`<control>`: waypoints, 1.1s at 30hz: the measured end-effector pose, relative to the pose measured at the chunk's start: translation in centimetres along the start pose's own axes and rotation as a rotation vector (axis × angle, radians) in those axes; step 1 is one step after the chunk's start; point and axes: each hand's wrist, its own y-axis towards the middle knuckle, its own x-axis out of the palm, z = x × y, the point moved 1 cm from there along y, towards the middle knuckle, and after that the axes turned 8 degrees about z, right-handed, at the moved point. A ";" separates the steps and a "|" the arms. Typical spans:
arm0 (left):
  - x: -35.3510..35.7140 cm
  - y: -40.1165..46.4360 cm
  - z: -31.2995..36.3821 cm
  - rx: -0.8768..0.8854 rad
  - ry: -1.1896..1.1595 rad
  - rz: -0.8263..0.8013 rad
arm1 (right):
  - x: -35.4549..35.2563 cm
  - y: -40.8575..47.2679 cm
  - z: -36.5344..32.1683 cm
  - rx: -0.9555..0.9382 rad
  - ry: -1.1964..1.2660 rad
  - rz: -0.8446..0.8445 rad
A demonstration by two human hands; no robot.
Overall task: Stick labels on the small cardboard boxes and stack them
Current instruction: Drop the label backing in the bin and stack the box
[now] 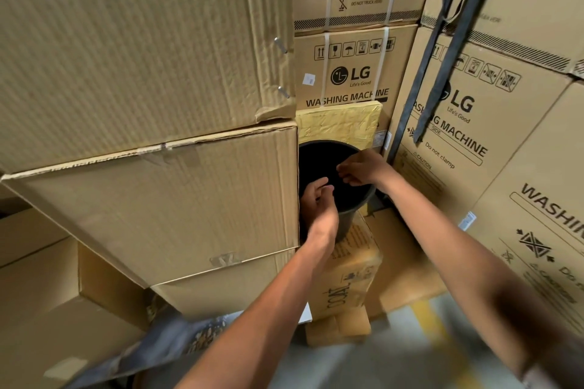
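Both my hands reach into the mouth of a black bin wedged between the stacks. My left hand is at the bin's near left rim, with its fingers curled against the thumb. Just above and to the right, my right hand has its fingertips pinched together and pointing left over the dark opening. I see nothing between the fingers of either hand. The bin rests on a small printed cardboard box, which stands on other small boxes. No label is visible.
Large plain cartons rise on the left, hard against the bin. Washing machine cartons stand behind and to the right. A yellow wrapped package leans behind the bin. Black straps hang at the right. The floor has a yellow line.
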 end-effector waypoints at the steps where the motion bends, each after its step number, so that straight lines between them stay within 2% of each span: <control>1: -0.3 -0.2 0.1 0.016 0.000 -0.013 | 0.0 -0.8 -0.1 0.014 0.048 -0.011; 7: -2.2 -2.8 1.5 0.074 -0.021 -0.137 | 0.4 -6.2 0.3 0.058 0.375 -0.017; 11: -4.4 -4.9 2.2 0.091 0.026 -0.213 | 1.1 -9.9 0.1 0.029 0.438 -0.025; 17: -8.8 -8.6 3.1 0.173 -0.044 -0.361 | 1.5 -16.5 -1.0 0.038 0.524 0.027; 22: -15.6 -11.0 3.7 0.189 -0.063 -0.389 | 3.7 -22.6 -1.7 0.034 0.550 0.048; 26: -24.1 -11.6 3.2 0.248 0.028 -0.343 | 8.5 -27.8 -2.3 0.065 0.526 0.037; 29: -31.5 -11.0 1.8 0.262 0.100 -0.230 | 13.4 -31.4 -3.3 0.086 0.478 -0.066; 33: -40.9 -10.5 0.9 0.231 0.070 -0.052 | 19.7 -35.4 -5.2 0.112 0.445 -0.210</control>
